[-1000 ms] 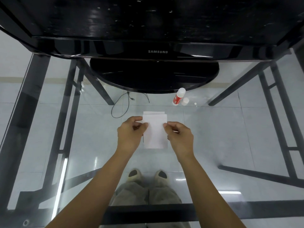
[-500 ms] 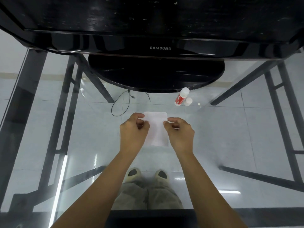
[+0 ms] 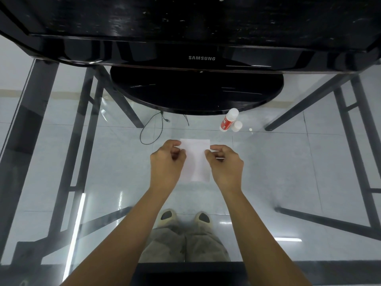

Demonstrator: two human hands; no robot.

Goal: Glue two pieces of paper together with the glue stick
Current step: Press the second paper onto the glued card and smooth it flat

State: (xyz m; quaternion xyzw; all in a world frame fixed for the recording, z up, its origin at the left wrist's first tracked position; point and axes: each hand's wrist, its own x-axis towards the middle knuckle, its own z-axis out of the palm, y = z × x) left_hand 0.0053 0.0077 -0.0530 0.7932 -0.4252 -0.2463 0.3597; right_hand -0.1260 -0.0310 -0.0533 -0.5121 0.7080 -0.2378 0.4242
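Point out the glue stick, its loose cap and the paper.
glue stick (image 3: 226, 121): head view, on its red label.
cap (image 3: 236, 126): head view, on its white top.
paper (image 3: 195, 153): head view, bare middle between the hands.

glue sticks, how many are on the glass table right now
1: the glue stick stands on the glass table in front of the monitor base, its cap beside it. No other shows.

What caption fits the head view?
Both hands, left and right, pinch white paper on glass table; glue stick lies beyond.
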